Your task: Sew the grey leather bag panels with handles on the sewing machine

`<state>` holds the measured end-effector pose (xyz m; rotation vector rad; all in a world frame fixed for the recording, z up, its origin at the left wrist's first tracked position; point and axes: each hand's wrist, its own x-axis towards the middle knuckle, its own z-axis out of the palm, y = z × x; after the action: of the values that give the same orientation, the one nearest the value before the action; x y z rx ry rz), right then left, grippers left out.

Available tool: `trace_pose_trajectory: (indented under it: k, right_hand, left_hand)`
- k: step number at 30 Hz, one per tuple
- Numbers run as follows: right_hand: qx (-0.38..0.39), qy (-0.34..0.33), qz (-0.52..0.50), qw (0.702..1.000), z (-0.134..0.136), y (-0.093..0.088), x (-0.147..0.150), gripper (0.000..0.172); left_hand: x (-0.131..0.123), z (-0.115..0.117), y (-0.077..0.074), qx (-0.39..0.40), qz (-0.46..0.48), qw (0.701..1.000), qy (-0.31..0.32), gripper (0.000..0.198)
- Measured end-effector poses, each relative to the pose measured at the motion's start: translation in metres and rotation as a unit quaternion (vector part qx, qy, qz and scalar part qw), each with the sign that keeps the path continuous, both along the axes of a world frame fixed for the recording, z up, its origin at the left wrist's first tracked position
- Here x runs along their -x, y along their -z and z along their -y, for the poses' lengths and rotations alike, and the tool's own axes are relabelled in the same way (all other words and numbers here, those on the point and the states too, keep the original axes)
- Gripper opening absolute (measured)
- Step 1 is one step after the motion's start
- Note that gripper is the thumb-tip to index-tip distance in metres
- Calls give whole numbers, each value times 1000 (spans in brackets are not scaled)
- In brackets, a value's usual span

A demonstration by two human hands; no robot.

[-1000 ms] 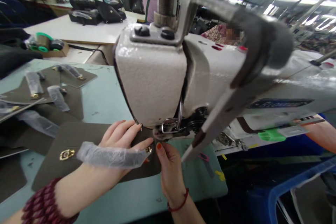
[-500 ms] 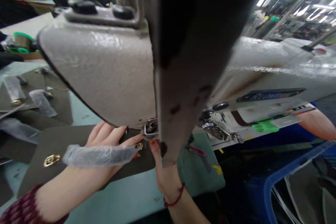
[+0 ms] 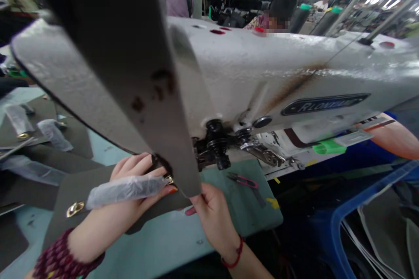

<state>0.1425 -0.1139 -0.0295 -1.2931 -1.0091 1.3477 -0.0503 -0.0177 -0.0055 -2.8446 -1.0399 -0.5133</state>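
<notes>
We find the olive leather panel [image 3: 77, 185] flat on the tabletop [image 3: 147, 244], its long axis running from lower left up toward the sewing machine head [image 3: 262, 69]; our left hand [image 3: 137, 174] lies open on it, nearer the machine, while our right hand [image 3: 212, 213] pinches its near edge

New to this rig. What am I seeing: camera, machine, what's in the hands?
This is a single head-worn camera looking down past an industrial sewing machine. The left hand rests on a dark olive panel with a gold clasp, and clear plastic film lies across that hand. The right hand is at the panel's edge, and I can't tell whether it grips it. More panels lie on the pale teal table. Pink-handled snips sit on a green mat.
</notes>
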Motion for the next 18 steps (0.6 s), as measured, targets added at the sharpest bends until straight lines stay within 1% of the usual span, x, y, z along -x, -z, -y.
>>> trace_pose_trajectory:
  k: [2,5,7,9,11,13,16,18]
  right_hand:
    - [-5,-12,-27,1000,3,1,0,41]
    - [-6,-10,-49,999,5,3,2,40]
    - [-6,-4,-58,998,5,4,4,42]
    - [-9,-4,-71,997,5,5,5,43]
    - [-8,-4,-86,996,4,5,6,42]
    - [-3,-2,-95,995,1,5,6,43]
    - [2,0,-99,995,-3,3,5,48]
    - [3,-6,-103,995,-5,2,4,52]
  left_hand:
    - [2,0,1,10,0,1000,-1,39]
    - [7,-1,5,28,-12,999,-12,31]
    - [10,-2,6,26,-31,999,-11,28]
    - [11,-3,6,17,-42,999,-8,29]
    - [8,-3,3,6,-43,999,-18,31]
    - [4,-3,-3,11,-53,998,-38,33]
    - [-2,-4,-12,49,-66,995,-51,32]
    - [-5,-5,-17,78,-45,995,-46,34]
